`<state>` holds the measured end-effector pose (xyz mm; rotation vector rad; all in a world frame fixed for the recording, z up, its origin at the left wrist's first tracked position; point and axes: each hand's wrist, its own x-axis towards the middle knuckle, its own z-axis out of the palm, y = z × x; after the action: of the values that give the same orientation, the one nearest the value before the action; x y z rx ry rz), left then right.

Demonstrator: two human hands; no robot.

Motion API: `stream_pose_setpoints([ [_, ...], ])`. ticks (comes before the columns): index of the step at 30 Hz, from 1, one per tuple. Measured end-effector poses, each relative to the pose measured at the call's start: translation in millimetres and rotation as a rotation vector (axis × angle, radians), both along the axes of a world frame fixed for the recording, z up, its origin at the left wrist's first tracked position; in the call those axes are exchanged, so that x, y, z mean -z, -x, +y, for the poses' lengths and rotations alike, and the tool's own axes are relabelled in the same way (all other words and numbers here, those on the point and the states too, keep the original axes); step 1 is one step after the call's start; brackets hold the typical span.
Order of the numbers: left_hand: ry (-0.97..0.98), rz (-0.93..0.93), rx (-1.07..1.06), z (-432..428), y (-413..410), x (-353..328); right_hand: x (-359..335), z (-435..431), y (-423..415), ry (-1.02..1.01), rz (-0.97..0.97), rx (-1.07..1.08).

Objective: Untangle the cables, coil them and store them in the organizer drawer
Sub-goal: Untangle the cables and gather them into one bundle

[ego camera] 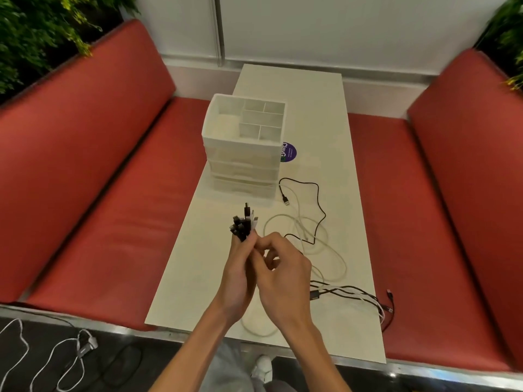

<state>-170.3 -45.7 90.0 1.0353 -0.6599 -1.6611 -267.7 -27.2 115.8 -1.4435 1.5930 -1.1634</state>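
My left hand (pixel 239 267) grips a bundle of cable ends (pixel 244 223), black and white plugs sticking up above my fingers. My right hand (pixel 283 264) is curled right beside it, fingertips pinching at the same bundle. Loose cables trail from my hands over the white table (pixel 198 264): a black cable (pixel 318 205) with a USB plug, a white cable (pixel 334 250) in loops, and several black, white and red strands (pixel 365 299) near the right edge. The white organizer (pixel 243 148) with drawers stands beyond my hands; its drawers look closed.
Red padded benches (pixel 99 193) flank the table on both sides. A purple round sticker (pixel 288 152) lies next to the organizer. More cables (pixel 70 352) lie on the dark floor at the lower left. Plants (pixel 34 32) fill the upper corners.
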Motion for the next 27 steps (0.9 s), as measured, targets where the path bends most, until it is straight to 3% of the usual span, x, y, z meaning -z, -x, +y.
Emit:
stream_pose_setpoints([
  [6, 0.028, -0.078, -0.02, -5, -2, 0, -7, -17, 20, -0.058, 0.122, -0.204],
  [11, 0.079, -0.154, -0.037, -16, -8, -3, -17, -33, 17, -0.055, 0.047, -0.196],
  [15, 0.127, -0.235, -0.01, -25, -12, -6, -20, -52, 10, -0.046, -0.225, -0.11],
  [18, 0.168, -0.384, 0.12, -20, -16, 0, -31, -68, 4, -0.071, -0.3, -0.333],
  [20, 0.229, -0.512, 0.209, -17, -20, 7, -33, -74, -7, -0.027, -0.166, -0.455],
  [24, 0.199, -0.687, 0.264, -23, -34, 10, -20, -81, -23, 0.203, 0.309, -0.596],
  [27, 0.175, -0.833, 0.345, -30, -42, 6, -18, -87, -20, 0.287, 0.482, -0.682],
])
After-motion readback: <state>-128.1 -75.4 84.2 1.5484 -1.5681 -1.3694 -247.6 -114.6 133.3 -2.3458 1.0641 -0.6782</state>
